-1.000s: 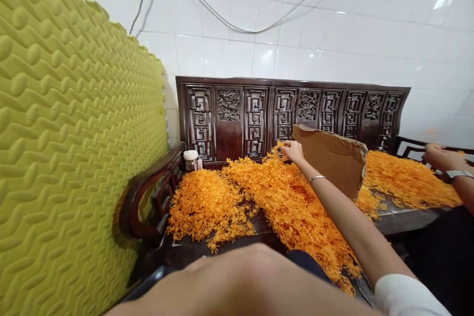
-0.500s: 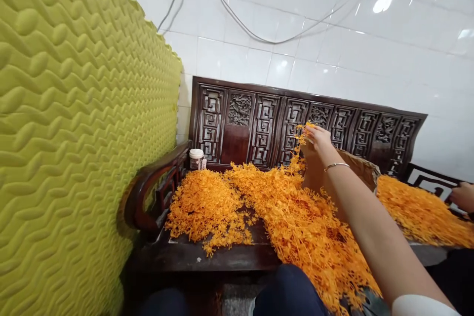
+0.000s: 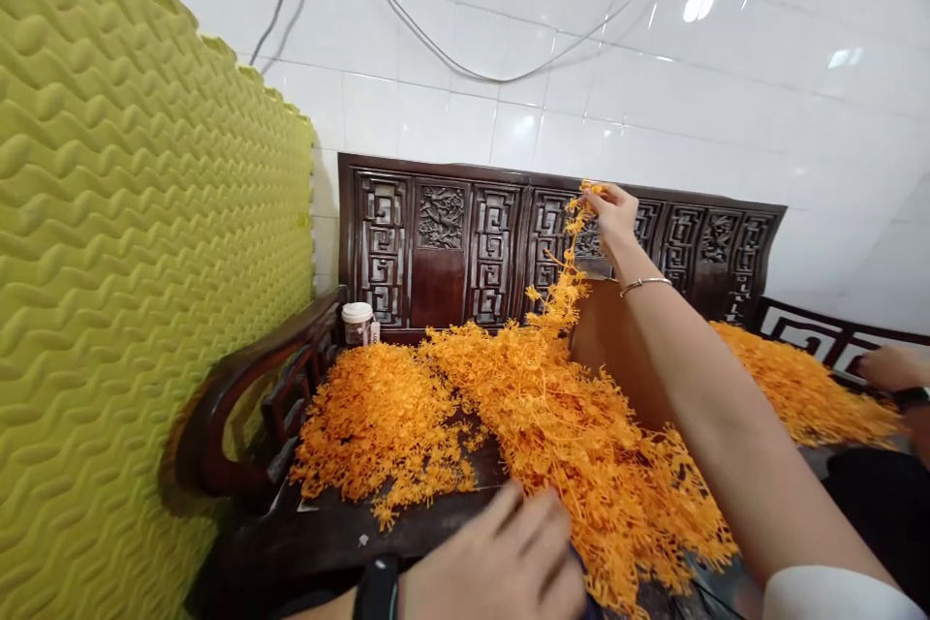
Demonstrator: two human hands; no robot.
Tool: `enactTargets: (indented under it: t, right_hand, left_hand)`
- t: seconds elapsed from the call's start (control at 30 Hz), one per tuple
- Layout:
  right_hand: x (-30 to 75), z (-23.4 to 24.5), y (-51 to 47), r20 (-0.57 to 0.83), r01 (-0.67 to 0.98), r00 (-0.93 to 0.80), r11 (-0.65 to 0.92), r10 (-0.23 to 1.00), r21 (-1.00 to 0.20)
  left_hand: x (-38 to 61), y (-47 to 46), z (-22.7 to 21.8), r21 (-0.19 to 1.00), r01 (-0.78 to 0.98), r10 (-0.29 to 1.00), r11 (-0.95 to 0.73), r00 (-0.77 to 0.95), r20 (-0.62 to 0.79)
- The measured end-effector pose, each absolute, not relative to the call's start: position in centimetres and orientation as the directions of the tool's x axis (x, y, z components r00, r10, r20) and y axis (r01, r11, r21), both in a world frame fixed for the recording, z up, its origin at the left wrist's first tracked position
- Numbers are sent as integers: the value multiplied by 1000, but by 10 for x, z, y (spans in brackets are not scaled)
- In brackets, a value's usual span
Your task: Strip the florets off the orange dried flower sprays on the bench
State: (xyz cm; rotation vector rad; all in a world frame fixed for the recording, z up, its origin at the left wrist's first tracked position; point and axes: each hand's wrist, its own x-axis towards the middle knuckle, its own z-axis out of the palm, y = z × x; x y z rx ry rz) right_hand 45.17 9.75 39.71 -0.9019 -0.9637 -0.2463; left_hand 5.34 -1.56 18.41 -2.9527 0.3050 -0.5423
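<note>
My right hand point(image 3: 614, 208) is raised in front of the carved bench back, thumb and fingers pinched on a strand of orange plastic sprigs point(image 3: 571, 247). The strand hangs down into a large tangled heap of the same orange sprigs point(image 3: 552, 407), which spills over the front of the bench seat. My left hand point(image 3: 509, 552), low in the view and blurred, is over the seat's front edge with its fingers apart and nothing visible in them. It is close to the near side of the heap. Left of it lies a smaller pile of loose orange sprigs point(image 3: 378, 417).
A cardboard box point(image 3: 617, 339) stands behind my right forearm. On the dark wooden bench point(image 3: 443, 281) sits a white-lidded cup point(image 3: 357, 322). A yellow foam mat point(image 3: 145, 262) rises at left. Another person's hand point(image 3: 893, 368) is near more orange sprigs point(image 3: 785, 378) at right.
My right hand has lifted higher, drawing the orange strand up from the heap. My left hand has come into view at the bottom. The camera view has shifted slightly right.
</note>
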Motion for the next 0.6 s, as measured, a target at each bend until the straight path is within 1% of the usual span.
enactTargets:
  t: [0.07, 0.1, 0.17, 0.23, 0.3, 0.33, 0.4, 0.5, 0.57, 0.6]
  right_hand:
    - [449, 409, 93, 795, 578, 572, 587, 205, -567]
    - [447, 415, 90, 794, 591, 569, 563, 216, -577]
    - [446, 427, 85, 797, 625, 563, 517, 220, -585]
    - [447, 440, 80, 802, 665, 568, 472, 185, -579]
    - [449, 451, 75, 782, 679, 605, 415, 150, -605]
    - [449, 456, 72, 766, 679, 627, 384, 141, -626]
    - [448, 464, 66, 761, 697, 637, 331, 120, -636]
    - [439, 474, 57, 826, 784, 555, 270, 96, -559]
    - [429, 481, 50, 848, 820, 521, 220, 94, -528]
    - [425, 485, 46, 862, 836, 486, 212, 144, -506]
  left_hand:
    - [79, -1, 190, -145, -109, -155, -983, 918, 365]
    - [90, 6, 190, -127, -103, -141, -987, 928, 344]
    - [112, 23, 186, -44, -133, -140, -990, 954, 266]
    - [129, 40, 182, 17, -57, -52, -998, 974, 219]
    - [143, 54, 183, 18, 38, 41, -999, 981, 188]
    - [149, 61, 187, 27, 77, 81, -997, 980, 184]
    - [159, 71, 197, 89, 124, 139, -988, 973, 187]
    - [176, 77, 210, 167, 159, 192, -973, 960, 206]
    - [191, 76, 211, 209, 189, 231, -960, 951, 204]
    - [200, 75, 209, 236, 203, 251, -950, 948, 196]
